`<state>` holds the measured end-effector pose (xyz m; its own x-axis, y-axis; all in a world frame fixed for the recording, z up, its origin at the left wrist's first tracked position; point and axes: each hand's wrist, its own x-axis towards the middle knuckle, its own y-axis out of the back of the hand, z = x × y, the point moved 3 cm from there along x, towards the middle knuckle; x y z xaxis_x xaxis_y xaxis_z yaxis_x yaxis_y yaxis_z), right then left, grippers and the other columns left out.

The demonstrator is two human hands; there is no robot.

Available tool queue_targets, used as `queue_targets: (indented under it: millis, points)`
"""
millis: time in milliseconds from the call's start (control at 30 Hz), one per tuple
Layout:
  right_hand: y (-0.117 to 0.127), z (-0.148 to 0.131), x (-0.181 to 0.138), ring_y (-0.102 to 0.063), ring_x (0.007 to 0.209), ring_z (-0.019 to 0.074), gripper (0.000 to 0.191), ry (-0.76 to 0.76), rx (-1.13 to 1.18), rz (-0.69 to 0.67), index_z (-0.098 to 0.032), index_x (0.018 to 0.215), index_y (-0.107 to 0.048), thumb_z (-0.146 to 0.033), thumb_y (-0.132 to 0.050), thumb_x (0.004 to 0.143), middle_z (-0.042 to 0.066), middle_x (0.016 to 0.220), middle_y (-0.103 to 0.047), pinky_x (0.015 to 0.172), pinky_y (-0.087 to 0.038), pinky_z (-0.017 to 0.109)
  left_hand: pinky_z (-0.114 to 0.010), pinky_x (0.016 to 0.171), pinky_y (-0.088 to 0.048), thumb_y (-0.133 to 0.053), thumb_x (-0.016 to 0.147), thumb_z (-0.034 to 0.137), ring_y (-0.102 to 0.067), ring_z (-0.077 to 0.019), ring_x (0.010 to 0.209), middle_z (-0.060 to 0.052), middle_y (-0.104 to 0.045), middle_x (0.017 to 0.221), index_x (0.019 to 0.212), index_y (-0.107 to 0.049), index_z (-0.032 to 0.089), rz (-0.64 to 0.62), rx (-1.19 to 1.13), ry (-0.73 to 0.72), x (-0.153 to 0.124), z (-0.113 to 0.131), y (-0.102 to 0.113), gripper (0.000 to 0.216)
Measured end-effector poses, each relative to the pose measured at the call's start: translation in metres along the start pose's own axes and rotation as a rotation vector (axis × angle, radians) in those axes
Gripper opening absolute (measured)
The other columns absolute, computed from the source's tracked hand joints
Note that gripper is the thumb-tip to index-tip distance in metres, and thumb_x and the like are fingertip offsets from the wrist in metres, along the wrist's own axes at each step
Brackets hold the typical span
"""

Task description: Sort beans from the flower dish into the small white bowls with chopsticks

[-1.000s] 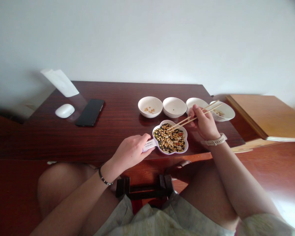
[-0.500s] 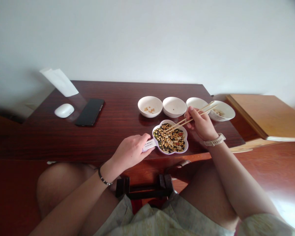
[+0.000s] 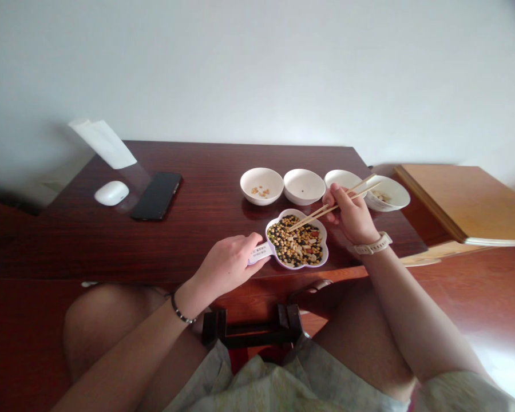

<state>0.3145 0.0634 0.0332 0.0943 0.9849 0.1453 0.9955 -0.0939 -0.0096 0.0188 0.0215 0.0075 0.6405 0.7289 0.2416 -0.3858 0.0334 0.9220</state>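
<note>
Chopsticks (image 3: 331,207) in the right hand (image 3: 351,216) have slid their tips slightly toward 9 o'clock within the mixed beans of the flower-shaped dish (image 3: 297,244) on the counter (image 3: 206,217) (nothing visibly lifted), while the left hand (image 3: 227,264) stays pinched on the dish's handle (image 3: 260,252).

I am seeing only one bit of print: small dark characters on the white label (image 3: 260,252) stuck to the handle of the flower-shaped dish (image 3: 321,260). They are showing too small and blurred for me to read.
</note>
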Motion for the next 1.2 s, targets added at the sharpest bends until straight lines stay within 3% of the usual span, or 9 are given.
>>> queue_targets:
  millis: [467, 700, 1200]
  points:
    - [0.006, 0.003, 0.006, -0.039, 0.044, 0.0089, 0.054, -0.02, -0.001, -0.007, -0.021, 0.07, -0.06, -0.064, -0.069, 0.101, 0.0, 0.057, -0.048, 0.039, -0.019, 0.026, -0.032, 0.071, -0.047, -0.051, 0.097, 0.052, -0.065, -0.0182, 0.082, 0.0, -0.068, 0.093, 0.109, -0.051, 0.026, -0.002, 0.001, 0.0, -0.001, 0.0, 0.0, 0.029]
    - [-0.003, 0.006, 0.001, -0.044, 0.047, 0.0104, 0.051, -0.052, 0.025, -0.068, -0.021, 0.073, -0.061, -0.063, -0.066, 0.103, 0.0, 0.054, -0.051, 0.043, -0.028, 0.025, -0.031, 0.07, -0.046, -0.051, 0.096, 0.053, -0.064, -0.0179, 0.08, 0.0, -0.068, 0.092, 0.108, -0.052, 0.025, -0.001, 0.002, 0.003, 0.0, 0.0, 0.0, 0.03]
    - [-0.004, 0.011, 0.001, -0.042, 0.047, 0.0087, 0.048, -0.05, 0.052, -0.071, -0.02, 0.075, -0.062, -0.057, -0.065, 0.106, -0.001, 0.056, -0.049, 0.043, -0.025, 0.024, -0.031, 0.071, -0.047, -0.05, 0.097, 0.053, -0.064, -0.0178, 0.082, 0.0, -0.067, 0.093, 0.11, -0.051, 0.026, 0.002, -0.001, -0.002, -0.001, 0.0, 0.0, 0.03]
